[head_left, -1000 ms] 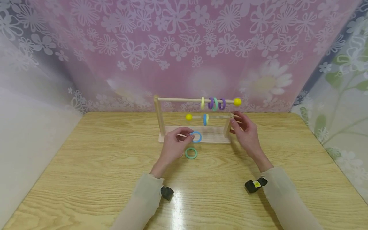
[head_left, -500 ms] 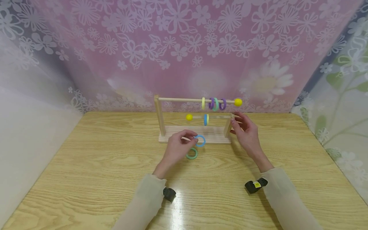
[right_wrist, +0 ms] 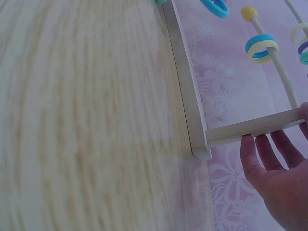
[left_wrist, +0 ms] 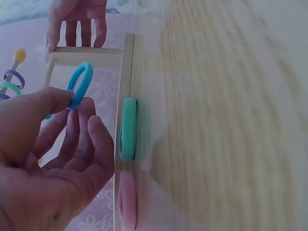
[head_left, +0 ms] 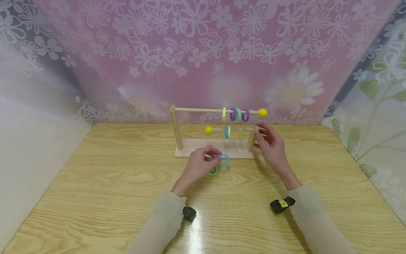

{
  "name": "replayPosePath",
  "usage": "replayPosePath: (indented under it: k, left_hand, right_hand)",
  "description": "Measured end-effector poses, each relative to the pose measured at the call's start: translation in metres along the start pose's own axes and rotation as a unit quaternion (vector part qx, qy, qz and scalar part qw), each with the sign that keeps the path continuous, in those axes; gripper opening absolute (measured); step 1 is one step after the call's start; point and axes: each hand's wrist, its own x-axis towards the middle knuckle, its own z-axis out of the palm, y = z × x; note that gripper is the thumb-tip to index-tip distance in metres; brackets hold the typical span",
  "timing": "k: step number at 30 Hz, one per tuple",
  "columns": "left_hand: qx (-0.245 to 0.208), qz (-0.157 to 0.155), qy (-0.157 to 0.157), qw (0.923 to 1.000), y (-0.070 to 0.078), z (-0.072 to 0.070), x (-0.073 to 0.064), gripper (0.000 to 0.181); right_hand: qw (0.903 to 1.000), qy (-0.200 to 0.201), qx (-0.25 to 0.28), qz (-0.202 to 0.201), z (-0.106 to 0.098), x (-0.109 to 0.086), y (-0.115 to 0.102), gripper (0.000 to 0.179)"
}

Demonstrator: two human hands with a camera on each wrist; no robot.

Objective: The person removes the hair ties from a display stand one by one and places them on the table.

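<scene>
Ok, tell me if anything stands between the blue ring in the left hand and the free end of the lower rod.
Nothing visible stands between the held blue ring and the free end of the lower rod. A yellow ball caps that end; the ring would likely have to pass over it.

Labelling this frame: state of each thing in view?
Round blue ring: pinched midair by left grip
Round green ring: flat on table
Round pink ring: flat on table
Pale wooden two-rod stand: upright, right grip touching it
Upper wooden rod: four rings on
Lower wooden rod: two rings on
</scene>
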Motion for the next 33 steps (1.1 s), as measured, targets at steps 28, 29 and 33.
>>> replayPosePath:
  k: [28,29,33]
  left_hand:
    - [0.072,-0.001,-0.048,0.9963,0.0068,0.0036,0.0054,0.014]
    - [0.075,-0.001,-0.048,0.9960,0.0076,0.0037,0.0053,0.014]
    - [0.080,-0.001,-0.050,0.9956,0.0099,0.0036,0.0048,0.014]
  right_hand:
    - [1.0000,0.001,-0.003,-0.007,0.0003,-0.0001,-0.0020,0.043]
    - [1.0000,0.001,-0.002,-0.007,0.0005,-0.0001,-0.0021,0.043]
    - [1.0000,0.002,-0.004,-0.006,0.0008,-0.0005,-0.0020,0.043]
